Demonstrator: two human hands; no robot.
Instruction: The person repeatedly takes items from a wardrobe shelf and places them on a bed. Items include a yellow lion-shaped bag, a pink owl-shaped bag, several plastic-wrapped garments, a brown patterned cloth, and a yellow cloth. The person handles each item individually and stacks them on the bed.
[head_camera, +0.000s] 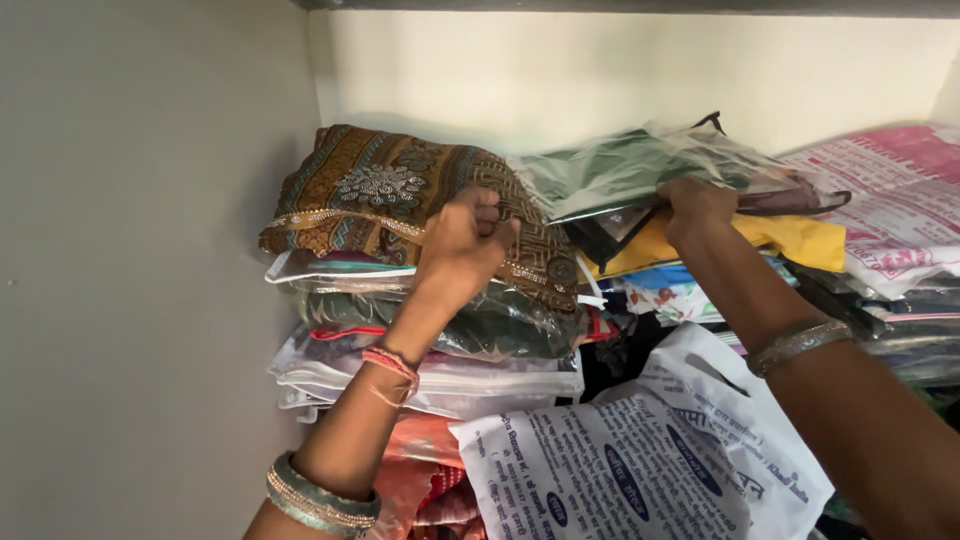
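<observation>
My left hand (462, 243) is closed on the edge of a brown embroidered folded cloth (380, 190) that tops a stack of clothes in clear plastic covers (420, 340) at the left of a shelf. My right hand (692, 208) grips the underside of a clear plastic packet with green cloth inside (620, 170), lifted above a yellow cloth (790, 238). Both wrists wear bangles.
A white printed plastic bag (640, 460) lies in front, low in the middle. Pink and white printed packets (890, 200) are piled at the right. The cupboard's side wall (140, 270) stands close on the left, the back wall (600, 70) behind.
</observation>
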